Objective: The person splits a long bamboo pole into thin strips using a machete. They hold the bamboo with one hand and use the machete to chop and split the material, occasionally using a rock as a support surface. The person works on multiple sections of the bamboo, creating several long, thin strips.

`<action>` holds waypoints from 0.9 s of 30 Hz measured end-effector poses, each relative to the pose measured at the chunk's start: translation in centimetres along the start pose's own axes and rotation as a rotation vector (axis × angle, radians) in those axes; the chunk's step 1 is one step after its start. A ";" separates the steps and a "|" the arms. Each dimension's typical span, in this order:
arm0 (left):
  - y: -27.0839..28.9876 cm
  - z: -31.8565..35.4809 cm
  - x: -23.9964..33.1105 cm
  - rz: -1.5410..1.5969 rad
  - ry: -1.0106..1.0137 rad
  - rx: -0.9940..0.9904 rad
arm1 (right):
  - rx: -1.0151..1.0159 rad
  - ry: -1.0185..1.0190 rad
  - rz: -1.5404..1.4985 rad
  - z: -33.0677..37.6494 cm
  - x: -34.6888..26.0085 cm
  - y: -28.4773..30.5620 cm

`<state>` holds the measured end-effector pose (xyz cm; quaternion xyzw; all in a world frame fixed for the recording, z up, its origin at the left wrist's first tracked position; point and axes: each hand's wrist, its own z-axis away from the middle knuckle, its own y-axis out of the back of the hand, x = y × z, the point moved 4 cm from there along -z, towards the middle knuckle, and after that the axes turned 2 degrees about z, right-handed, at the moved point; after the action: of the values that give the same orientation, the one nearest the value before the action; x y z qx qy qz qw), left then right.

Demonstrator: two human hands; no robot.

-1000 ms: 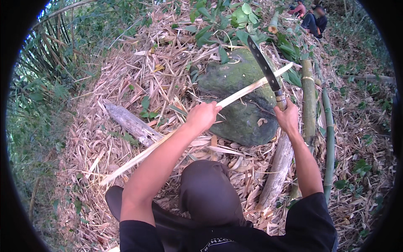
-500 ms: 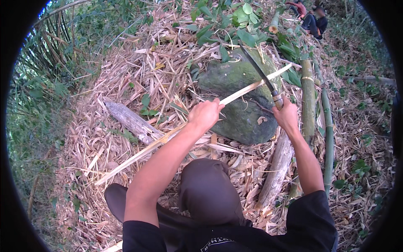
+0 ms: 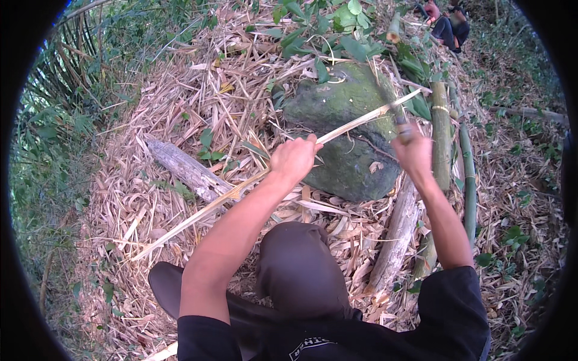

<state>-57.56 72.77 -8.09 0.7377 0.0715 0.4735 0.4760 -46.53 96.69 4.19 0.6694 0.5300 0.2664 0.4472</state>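
Clasped in left hand (image 3: pixel 293 160), 1 pale strip (image 3: pixel 361 121) slants up rightward; right hand (image 3: pixel 413 151) grips a knife (image 3: pixel 403 124).

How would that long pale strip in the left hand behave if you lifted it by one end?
The pale strip would probably feel fairly stiff, since it runs nearly straight out past the left hand. It is likely light for its length, being so narrow. It might still flex or spring a little, as it looks thin.
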 end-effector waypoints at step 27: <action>-1.6 -1.7 -1.0 0.022 0.217 0.088 | -0.273 -0.203 -0.153 -0.5 4.9 -3.6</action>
<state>-58.87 74.08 -9.78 0.7030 0.1352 0.5521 0.4274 -47.23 101.68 0.67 0.5837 0.4906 0.2322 0.6039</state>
